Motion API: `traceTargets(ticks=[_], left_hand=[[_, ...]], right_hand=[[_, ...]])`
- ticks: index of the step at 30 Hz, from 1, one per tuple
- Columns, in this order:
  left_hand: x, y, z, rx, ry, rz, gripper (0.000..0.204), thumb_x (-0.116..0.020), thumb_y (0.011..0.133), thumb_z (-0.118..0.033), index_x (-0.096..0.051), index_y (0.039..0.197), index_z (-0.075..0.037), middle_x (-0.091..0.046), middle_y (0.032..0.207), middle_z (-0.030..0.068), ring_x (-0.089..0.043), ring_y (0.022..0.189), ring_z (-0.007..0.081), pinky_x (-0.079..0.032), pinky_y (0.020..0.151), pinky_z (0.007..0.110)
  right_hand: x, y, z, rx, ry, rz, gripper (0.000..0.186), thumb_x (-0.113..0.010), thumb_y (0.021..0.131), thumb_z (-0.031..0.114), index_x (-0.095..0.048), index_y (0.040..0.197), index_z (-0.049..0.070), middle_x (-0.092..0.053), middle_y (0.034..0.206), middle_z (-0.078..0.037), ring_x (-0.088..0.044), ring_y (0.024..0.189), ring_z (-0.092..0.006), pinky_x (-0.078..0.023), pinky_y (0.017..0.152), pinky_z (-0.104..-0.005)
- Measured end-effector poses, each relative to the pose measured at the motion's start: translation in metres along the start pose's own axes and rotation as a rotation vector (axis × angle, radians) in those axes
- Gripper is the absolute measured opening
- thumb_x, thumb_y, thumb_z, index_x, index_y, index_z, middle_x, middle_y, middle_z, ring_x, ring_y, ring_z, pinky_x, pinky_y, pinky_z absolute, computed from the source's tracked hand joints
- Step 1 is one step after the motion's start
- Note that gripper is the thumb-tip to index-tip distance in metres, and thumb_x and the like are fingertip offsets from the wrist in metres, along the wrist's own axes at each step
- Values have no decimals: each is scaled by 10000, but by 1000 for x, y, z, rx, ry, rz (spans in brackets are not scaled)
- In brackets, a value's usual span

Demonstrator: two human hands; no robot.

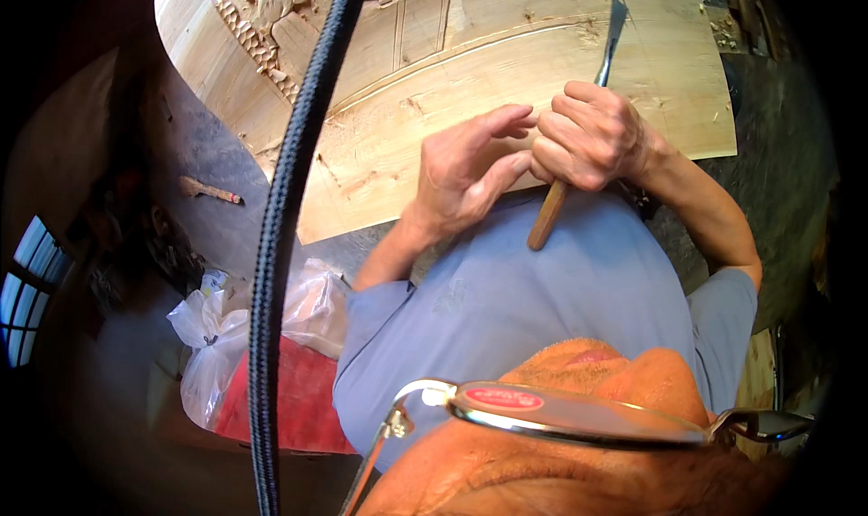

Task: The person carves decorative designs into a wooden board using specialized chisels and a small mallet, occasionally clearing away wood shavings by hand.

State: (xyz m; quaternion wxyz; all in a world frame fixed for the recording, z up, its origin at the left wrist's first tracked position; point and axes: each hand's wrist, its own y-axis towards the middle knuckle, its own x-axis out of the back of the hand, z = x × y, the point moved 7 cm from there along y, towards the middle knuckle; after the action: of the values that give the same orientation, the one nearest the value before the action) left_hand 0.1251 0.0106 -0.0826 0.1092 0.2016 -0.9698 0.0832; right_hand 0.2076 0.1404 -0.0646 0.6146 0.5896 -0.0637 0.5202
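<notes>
Closed in a fist, my right hand (592, 136) grips a wood carving chisel by its wooden handle (547, 216). The handle's butt points down toward my shirt, and the flat metal blade (612, 42) reaches away over a pale wooden panel (524, 73). My left hand (466, 168) is open just left of that fist, fingers bent and thumb apart, with its fingertips close to the right hand's knuckles. Nothing shows in it. Whether the two hands touch, I cannot tell. Carved relief (271, 19) covers the panel's far left part; drawn lines and a shallow groove run across its middle.
A black braided cord (289, 182) crosses the view in front of the panel's left part. On the floor at left lies a short wooden stick (210, 191). Clear plastic bags (212, 335) stand nearer, beside a red surface (289, 398). Wood chips (723, 32) lie beyond the panel's right edge.
</notes>
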Motion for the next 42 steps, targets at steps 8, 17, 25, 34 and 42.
traceTargets(ticks=[8, 17, 25, 34, 42], left_hand=[[3, 72, 19, -416, 569, -87, 477, -747, 875, -8, -706, 1347, -60, -747, 1269, 160, -748, 1112, 316, -597, 929, 415], [-23, 71, 38, -623, 682, -115, 524, -736, 852, -90, -737, 1360, -215, -703, 1316, 195, -728, 1177, 360, -619, 981, 427], [-13, 66, 27, -633, 741, -130, 353, -729, 873, -189, -761, 1223, -163, -711, 1292, 228, -701, 1229, 394, -576, 1069, 523], [-11, 71, 24, -680, 786, -122, 319, -728, 895, -191, -749, 1211, -157, -715, 1308, 228, -704, 1226, 393, -566, 1079, 535], [-13, 67, 9, -665, 788, -111, 327, -735, 900, -192, -745, 1220, -123, -711, 1310, 254, -700, 1241, 404, -553, 1098, 533]], right_hand=[[-38, -18, -6, 125, 151, 81, 466, -781, 864, 289, -429, 612, 114, -398, 607, -14, -478, 522, -175, -411, 522, -325], [-45, -14, 3, 171, 290, 124, 450, -785, 820, 292, -434, 607, 109, -438, 617, -29, -515, 533, -180, -448, 514, -352], [-46, -7, 8, 151, 289, 89, 436, -807, 790, 261, -451, 594, 104, -421, 590, -22, -509, 511, -183, -417, 487, -346], [-44, -1, 4, 158, 306, 152, 434, -820, 769, 261, -462, 581, 104, -463, 579, -24, -558, 504, -166, -448, 471, -332], [-38, 2, 10, 181, 321, 199, 418, -819, 773, 241, -486, 569, 91, -474, 574, -23, -568, 499, -160, -448, 456, -330]])
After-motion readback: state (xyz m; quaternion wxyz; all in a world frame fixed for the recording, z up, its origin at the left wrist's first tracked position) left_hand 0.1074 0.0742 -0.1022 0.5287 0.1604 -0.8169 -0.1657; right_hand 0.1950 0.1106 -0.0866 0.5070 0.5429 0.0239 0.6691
